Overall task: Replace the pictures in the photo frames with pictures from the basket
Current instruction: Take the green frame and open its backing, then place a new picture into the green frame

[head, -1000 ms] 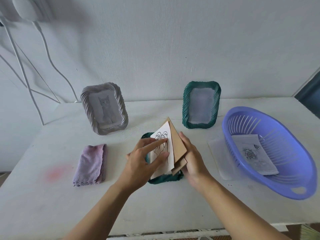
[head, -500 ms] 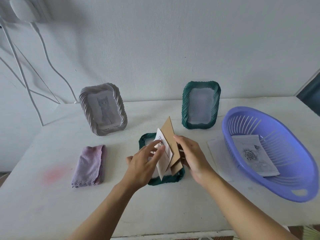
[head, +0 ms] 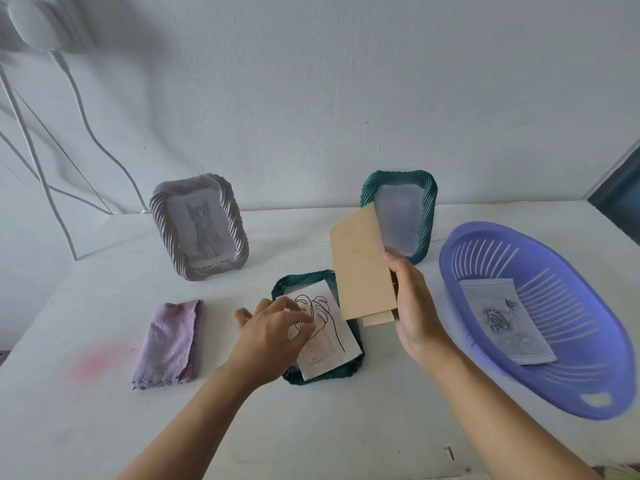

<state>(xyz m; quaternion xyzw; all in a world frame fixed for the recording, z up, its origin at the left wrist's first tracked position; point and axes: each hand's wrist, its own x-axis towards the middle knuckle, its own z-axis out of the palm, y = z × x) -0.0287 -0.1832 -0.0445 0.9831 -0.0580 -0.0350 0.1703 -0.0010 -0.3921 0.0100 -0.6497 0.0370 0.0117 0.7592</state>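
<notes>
The white tabletop (head: 104,427) ran back to a pale wall. By its right edge sat a purple slotted basket (head: 571,382), and in it one sheet lay flat: a grey rose drawing (head: 502,320), resting on the basket's floor.

Toward the back edge stood two frames, well apart. The grey frame (head: 240,237), left of the middle, leaned back and held a cat picture (head: 202,226). The standing green frame (head: 429,216), nearer the basket, held a pale sheet (head: 403,220) too faint to make out.

A second green frame (head: 294,379) lay flat at the middle of the tabletop, closer to the front edge. On it rested a leaf drawing (head: 329,337), slightly askew, its lower corner over the frame's rim.

A brown backing board (head: 360,268) was raised above that flat frame, tilted, overlapping the standing green frame in view. The right hand (head: 412,306) gripped its right edge, fingers wrapped behind and thumb in front.

A folded lilac cloth (head: 171,344) lay toward the left edge.

The left hand (head: 273,337) had its fingers curled on the leaf drawing's left edge, pinching it.
</notes>
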